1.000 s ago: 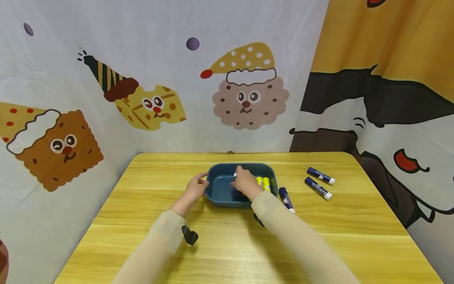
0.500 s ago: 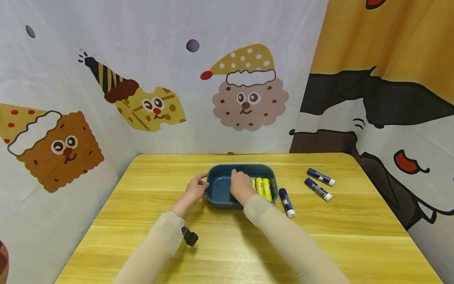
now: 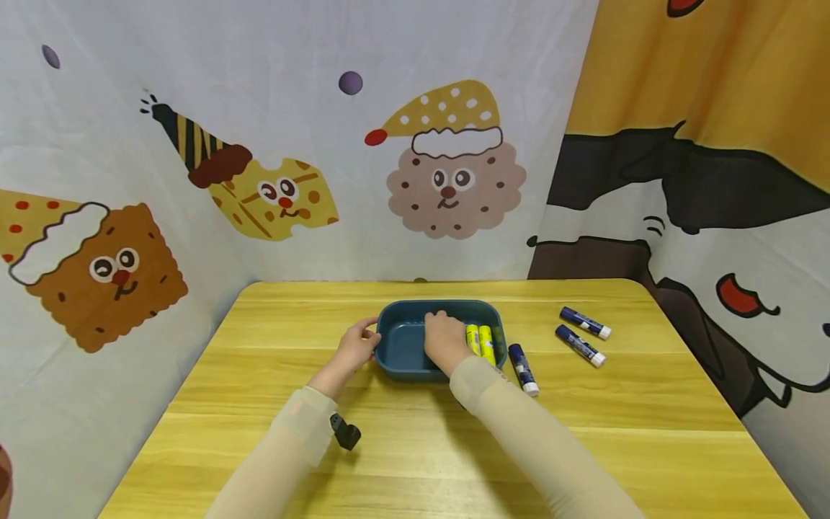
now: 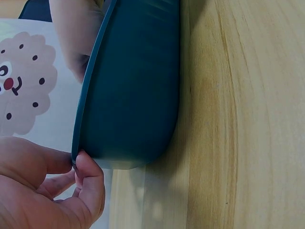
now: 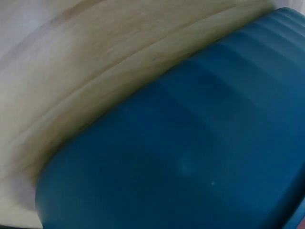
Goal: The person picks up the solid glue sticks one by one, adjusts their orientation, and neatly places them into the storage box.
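A dark blue-green plastic box (image 3: 407, 375) stands on the wooden table. My left hand (image 3: 357, 347) pinches its rim at the left end, thumb and fingers meeting over the edge in the left wrist view, where the box wall (image 4: 138, 86) fills the middle. My right hand (image 3: 445, 342) reaches down inside the box with bent fingers; its fingertips are hidden, and I cannot tell whether they hold anything. Beside it, inside the box, lie yellow glue sticks (image 3: 487, 346). In the right wrist view only the outer wall of the box (image 5: 181, 143) shows, not the hand.
A navy glue stick with a white end (image 3: 523, 370) lies just right of the box. Farther right lie two more, a far navy glue stick (image 3: 585, 323) and a nearer navy glue stick (image 3: 580, 345). A printed cloth (image 3: 363, 252) hangs behind the table (image 3: 259, 331).
My right hand has lowered into the box, and the dark stick that showed beneath it a second ago is now hidden. It has just shifted slightly right. The left hand keeps its place.
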Available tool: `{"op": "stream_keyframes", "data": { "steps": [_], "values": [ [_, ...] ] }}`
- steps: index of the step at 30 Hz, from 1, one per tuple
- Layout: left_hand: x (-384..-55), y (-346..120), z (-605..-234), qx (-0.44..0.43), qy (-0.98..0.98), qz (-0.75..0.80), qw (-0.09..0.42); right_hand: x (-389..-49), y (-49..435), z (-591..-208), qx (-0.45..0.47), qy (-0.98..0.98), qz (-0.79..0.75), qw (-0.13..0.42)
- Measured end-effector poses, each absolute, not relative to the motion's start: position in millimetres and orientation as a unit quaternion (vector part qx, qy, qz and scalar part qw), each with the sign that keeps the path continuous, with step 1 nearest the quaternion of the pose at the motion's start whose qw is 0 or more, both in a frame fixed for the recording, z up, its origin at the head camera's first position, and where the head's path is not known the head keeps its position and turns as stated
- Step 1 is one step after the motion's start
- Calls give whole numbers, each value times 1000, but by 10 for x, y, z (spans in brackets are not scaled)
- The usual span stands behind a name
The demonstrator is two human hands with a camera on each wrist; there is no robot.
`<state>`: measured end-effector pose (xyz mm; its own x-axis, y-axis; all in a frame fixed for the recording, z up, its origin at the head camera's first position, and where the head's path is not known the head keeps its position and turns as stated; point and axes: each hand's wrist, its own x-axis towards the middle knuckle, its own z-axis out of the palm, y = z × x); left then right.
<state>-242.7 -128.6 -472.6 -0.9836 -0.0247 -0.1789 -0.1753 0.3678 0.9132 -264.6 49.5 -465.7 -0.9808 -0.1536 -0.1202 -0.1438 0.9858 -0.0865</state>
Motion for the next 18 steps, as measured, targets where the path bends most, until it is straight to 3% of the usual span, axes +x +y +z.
{"op": "stream_keyframes", "data": {
  "steps": [6,12,18],
  "values": [
    [-2419,-1296,-4722,-62,827,554,71,-2661,577,-4575,-95,987,-100,79],
    [-2418,-1304,-4721,-67,825,556,72,-2625,859,-4248,-130,970,-179,99],
    [-2428,-1295,-4719,-60,826,557,69,-2522,1322,-4067,-211,944,-249,45]
  ]
}}
